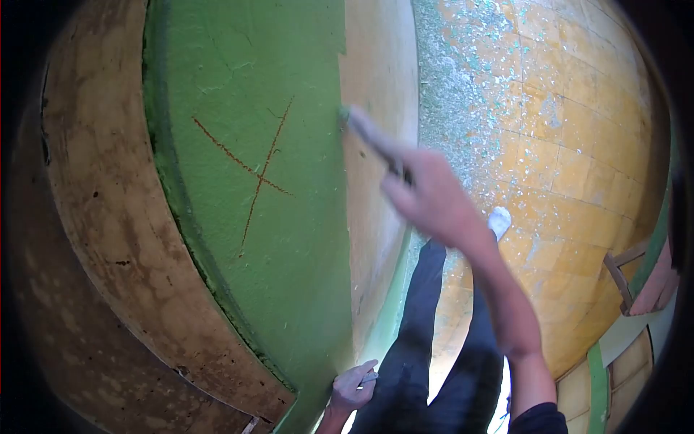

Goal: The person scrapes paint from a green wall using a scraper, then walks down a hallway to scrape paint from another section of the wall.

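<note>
My right hand (434,192) is closed around the handle of a long, narrow scraper (372,137), which is slightly smeared by motion. Its tip is at the edge where green paint meets a bare tan strip on the wall (289,289). A reddish-brown X mark (262,176) runs across the green paint to the left of the tip. Down by my left leg, my left hand (353,387) is closed, with a small pale grey thing (370,377) showing between its fingers. What kind of thing that is, I cannot make out.
Paint flakes (463,87) cover the yellow tiled floor (578,159) along the wall. My legs (419,311) and one white-tipped foot (499,220) stand close by. A worn brown band (123,202) borders the green paint. A wooden frame (622,278) is at far right.
</note>
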`<state>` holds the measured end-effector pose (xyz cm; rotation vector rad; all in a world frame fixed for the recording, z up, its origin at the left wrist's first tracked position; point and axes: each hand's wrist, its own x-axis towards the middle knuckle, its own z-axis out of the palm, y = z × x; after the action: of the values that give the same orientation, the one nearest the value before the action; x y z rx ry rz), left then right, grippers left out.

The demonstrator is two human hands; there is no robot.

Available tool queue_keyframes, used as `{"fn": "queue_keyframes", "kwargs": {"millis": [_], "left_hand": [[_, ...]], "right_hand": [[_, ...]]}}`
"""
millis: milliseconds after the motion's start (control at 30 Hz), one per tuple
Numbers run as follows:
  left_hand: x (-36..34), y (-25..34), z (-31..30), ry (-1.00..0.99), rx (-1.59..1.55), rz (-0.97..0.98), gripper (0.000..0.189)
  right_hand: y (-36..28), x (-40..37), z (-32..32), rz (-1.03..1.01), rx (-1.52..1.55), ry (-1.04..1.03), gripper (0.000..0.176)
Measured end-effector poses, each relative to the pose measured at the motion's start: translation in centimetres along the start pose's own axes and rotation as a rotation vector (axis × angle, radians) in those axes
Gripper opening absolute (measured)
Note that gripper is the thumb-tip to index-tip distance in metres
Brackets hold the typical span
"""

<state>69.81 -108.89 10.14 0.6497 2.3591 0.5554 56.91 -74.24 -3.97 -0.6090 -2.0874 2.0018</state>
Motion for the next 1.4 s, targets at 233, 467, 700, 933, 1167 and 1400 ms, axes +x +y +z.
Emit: {"fn": "queue_keyframes", "kwargs": {"millis": [233, 467, 700, 933, 1167, 1400], "left_hand": [[-0.2, 0.6, -0.1, -0.011, 0.042, -0.014, 0.029], [-0.2, 1.0, -0.1, -0.048, 0.028, -0.091, 0.029], [0.9, 0.6, 0.3, -0.012, 0.014, -0.019, 0.029], [0.1, 0.3, 0.0, 0.018, 0.003, -0.008, 0.027], [1.4, 3.8, -0.3, 0.034, 0.014, -0.186, 0.032], [5.4, 7.0, -1.8, 0.018, 0.074, -0.255, 0.028]], "right_hand": [[0.7, 0.6, -1.8, -0.085, 0.043, -0.029, 0.072], [1.8, 5.2, -2.9, -0.177, 0.01, 0.127, 0.078], [0.6, 11.1, -6.9, -0.014, -0.159, 0.049, 0.082], [0.9, 4.3, -3.2, -0.1, -0.12, 0.06, 0.069], [-0.6, 17.3, -13.0, 0.109, 0.085, 0.157, 0.079], [11.7, 4.0, -13.6, 0.528, 0.485, 0.369, 0.057]]}}
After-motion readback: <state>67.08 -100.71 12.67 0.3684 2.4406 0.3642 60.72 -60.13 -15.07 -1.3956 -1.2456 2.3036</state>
